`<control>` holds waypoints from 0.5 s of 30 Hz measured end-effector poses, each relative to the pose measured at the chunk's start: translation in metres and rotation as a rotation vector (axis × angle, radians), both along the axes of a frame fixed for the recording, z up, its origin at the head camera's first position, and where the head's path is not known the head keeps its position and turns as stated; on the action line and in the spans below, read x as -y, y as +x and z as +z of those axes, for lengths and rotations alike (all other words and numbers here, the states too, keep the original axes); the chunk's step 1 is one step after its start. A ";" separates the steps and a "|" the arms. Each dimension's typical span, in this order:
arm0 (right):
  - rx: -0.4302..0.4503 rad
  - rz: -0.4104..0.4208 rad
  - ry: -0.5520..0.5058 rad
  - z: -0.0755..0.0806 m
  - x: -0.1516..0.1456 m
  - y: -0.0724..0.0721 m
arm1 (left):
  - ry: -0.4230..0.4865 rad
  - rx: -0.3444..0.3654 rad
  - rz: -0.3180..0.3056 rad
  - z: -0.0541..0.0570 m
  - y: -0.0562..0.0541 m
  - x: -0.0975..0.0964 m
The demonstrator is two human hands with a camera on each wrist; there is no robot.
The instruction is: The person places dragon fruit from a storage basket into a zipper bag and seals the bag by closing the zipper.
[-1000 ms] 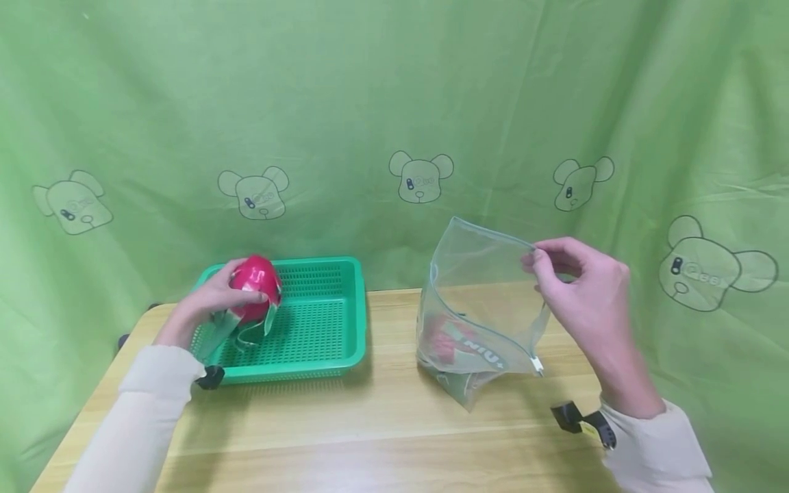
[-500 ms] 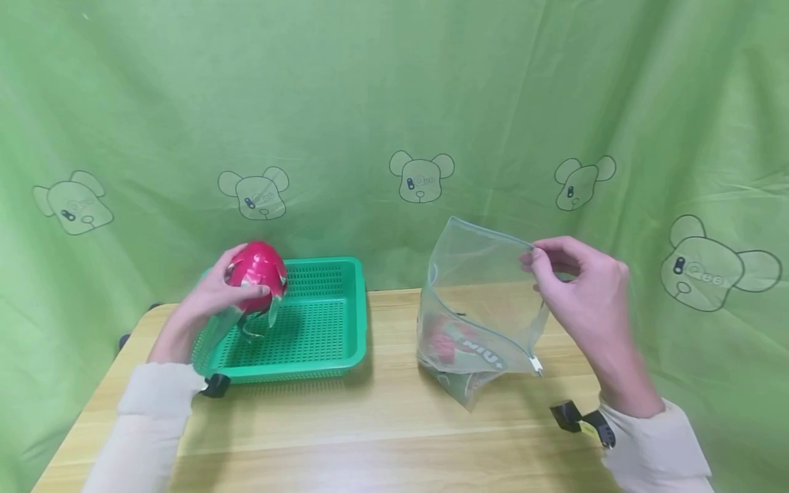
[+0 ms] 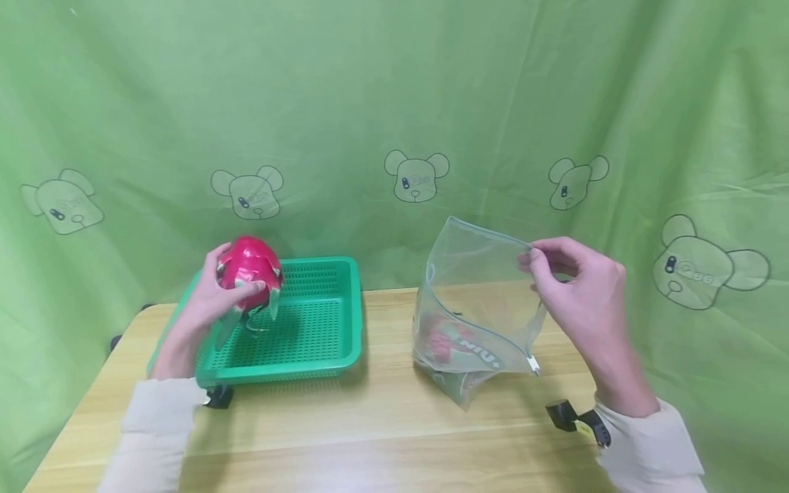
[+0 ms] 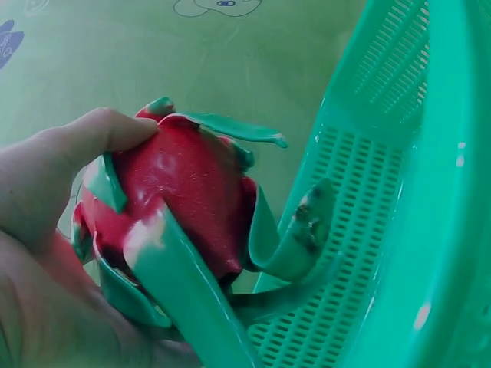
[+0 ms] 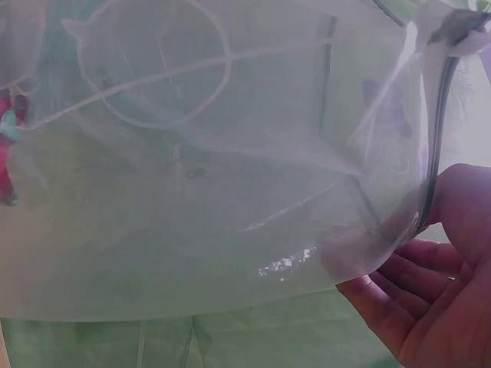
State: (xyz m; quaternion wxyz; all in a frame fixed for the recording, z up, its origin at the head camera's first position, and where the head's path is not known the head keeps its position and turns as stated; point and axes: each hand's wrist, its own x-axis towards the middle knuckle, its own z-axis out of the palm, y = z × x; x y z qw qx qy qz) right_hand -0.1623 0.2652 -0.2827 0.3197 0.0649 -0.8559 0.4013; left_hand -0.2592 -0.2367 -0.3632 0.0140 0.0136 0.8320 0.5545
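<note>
My left hand (image 3: 216, 291) grips a red dragon fruit (image 3: 251, 263) with green scales, holding it up over the left part of a green plastic basket (image 3: 348, 329). In the left wrist view the thumb presses on the red skin of the dragon fruit (image 4: 184, 192), while the other fingers are mostly hidden behind it. My right hand (image 3: 579, 287) pinches the upper right edge of a clear zipper bag (image 3: 481, 267), whose mouth gapes. Inside that bag, low down, a red and green item shows through the plastic. The right wrist view has the bag's film (image 5: 199, 199) spread across it.
Basket and bag stand apart on a light wooden table (image 3: 370, 438). A green curtain (image 3: 345, 103) printed with bear heads hangs right behind the table. A white zip slider (image 3: 533, 364) sits at the bag's front right corner.
The left hand has raised the dragon fruit somewhat out of the basket. The basket's near left side has swung outward a little. The right hand keeps its hold on the bag.
</note>
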 end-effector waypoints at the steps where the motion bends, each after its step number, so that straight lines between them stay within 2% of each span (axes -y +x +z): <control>1: -0.003 0.002 -0.002 0.000 0.000 0.000 | 0.013 0.007 0.016 -0.001 0.001 0.001; 4: -0.015 0.007 0.001 0.000 0.000 -0.001 | 0.064 0.027 0.062 -0.006 0.004 0.002; 8: -0.024 0.009 -0.002 -0.002 -0.001 -0.001 | 0.156 0.020 0.103 -0.010 0.007 0.002; 15: -0.014 0.002 -0.006 -0.002 -0.002 -0.001 | 0.300 0.002 0.163 -0.010 0.012 -0.002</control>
